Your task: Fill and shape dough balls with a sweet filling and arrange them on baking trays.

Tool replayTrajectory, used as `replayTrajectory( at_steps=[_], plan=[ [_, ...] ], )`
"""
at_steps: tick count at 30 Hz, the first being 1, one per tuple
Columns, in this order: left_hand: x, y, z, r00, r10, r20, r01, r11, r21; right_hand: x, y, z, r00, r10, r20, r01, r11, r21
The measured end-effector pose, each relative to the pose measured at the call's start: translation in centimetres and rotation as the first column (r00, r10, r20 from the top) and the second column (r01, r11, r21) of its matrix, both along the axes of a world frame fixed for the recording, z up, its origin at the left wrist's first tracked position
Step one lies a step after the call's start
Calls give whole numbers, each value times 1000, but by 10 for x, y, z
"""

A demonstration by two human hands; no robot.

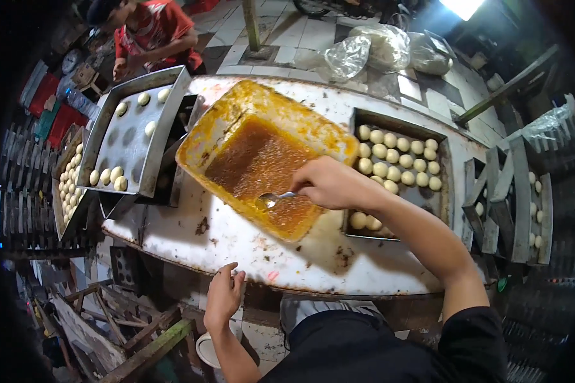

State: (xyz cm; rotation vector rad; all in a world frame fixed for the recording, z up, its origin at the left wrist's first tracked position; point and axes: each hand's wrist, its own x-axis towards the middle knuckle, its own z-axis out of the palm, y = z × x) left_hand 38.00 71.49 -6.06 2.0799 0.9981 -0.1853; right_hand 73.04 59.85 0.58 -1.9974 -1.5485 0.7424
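Note:
A metal spoon [271,200] is held in my right hand [329,183], its bowl down at the near side of a rectangular tub [195,150]. The tub is smeared yellow and holds a brown-orange, grainy-looking wet filling [255,163]. My right forearm crosses over a metal tray [400,124] of pale round dough balls [393,155] and hides part of it. At the table's front edge my left hand [223,297] hangs with nothing in it, its thumb and fingers apart.
The white table [172,233] has scattered brown crumbs. On the left a tilted metal tray [124,153] with several dough balls rests on other trays. More trays [511,191] stand at the right. A person in red [156,38] is at the far left; plastic bags [380,51] lie beyond the table.

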Motion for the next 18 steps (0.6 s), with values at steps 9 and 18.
replayTrajectory(
  at_steps=[9, 18],
  plan=[
    [49, -141, -8, 992, -94, 89, 93, 996, 12, -4, -371, 129, 809, -556, -190, 581, 805, 116],
    [86, -295, 6, 933, -340, 116, 345, 938, -30, 19, -629, 190, 236, -903, 359, 832, 379, 406]
  ],
)
